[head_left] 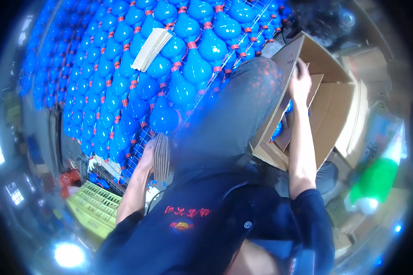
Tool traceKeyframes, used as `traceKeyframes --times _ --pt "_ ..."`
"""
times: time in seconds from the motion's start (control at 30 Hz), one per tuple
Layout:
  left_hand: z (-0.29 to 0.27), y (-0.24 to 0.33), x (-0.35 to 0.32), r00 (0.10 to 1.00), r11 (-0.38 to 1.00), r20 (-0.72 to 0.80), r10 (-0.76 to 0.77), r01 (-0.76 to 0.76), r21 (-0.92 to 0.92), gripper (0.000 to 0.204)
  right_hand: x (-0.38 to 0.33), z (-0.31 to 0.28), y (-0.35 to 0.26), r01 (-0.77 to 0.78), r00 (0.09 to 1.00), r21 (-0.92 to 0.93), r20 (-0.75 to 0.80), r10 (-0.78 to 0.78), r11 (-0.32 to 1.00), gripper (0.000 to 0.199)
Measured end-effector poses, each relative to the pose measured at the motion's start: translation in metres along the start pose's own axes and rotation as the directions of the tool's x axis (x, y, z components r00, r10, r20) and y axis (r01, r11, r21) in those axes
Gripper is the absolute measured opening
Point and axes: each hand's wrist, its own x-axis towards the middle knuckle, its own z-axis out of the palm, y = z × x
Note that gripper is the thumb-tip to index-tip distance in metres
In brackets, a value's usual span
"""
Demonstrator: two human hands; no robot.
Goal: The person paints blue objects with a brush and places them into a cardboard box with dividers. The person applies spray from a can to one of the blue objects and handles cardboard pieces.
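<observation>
My right hand [300,82] reaches into an open cardboard box [339,119] resting against my raised knee [236,105], and its fingers grip the top edge of a cardboard divider sheet [313,91] standing inside. A blue bottle [277,131] shows low in the box beside the divider. My left hand [147,156] hangs down at my side, closed on a stack of cardboard strips [161,158] held upright. The left fingers are mostly hidden behind the stack.
A wire bin [137,153] packed with several blue bulb-shaped bottles with red caps [197,68] fills the upper left. Another bundle of cardboard strips [153,48] lies on them. A yellow-green plastic crate [94,206] sits lower left, more cartons [369,66] at right.
</observation>
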Motion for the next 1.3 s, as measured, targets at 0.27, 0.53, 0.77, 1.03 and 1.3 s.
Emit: traceKeyframes --times 0.27,0.53,0.77,1.03,1.3 --pt "0.088 0.040 -0.046 0.965 0.872 0.117 0.233 -0.261 0.414 0.025 -0.114 -0.051 -0.180 -0.685 0.718 0.706 0.696 -0.005 -0.182 0.052" --pt "0.115 0.093 0.062 0.813 -0.033 0.074 0.577 -0.067 0.997 0.076 -0.129 -0.065 -0.108 -0.667 0.695 0.605 0.716 -0.069 -0.435 0.056" --pt "0.127 0.097 0.097 0.816 -0.128 -0.019 0.578 0.113 0.985 0.101 -0.147 -0.097 -0.092 -0.501 0.818 0.827 0.549 0.173 -0.255 0.047" --pt "0.079 0.090 0.070 0.842 0.565 -0.175 0.510 -0.174 0.807 0.100 -0.150 -0.130 -0.081 -0.406 0.811 0.819 0.527 0.254 -0.405 0.048" --pt "0.110 0.085 0.071 0.823 0.742 0.032 0.567 -0.527 0.415 0.090 -0.102 -0.159 -0.014 -0.090 0.969 0.735 0.221 0.111 -0.672 0.064"
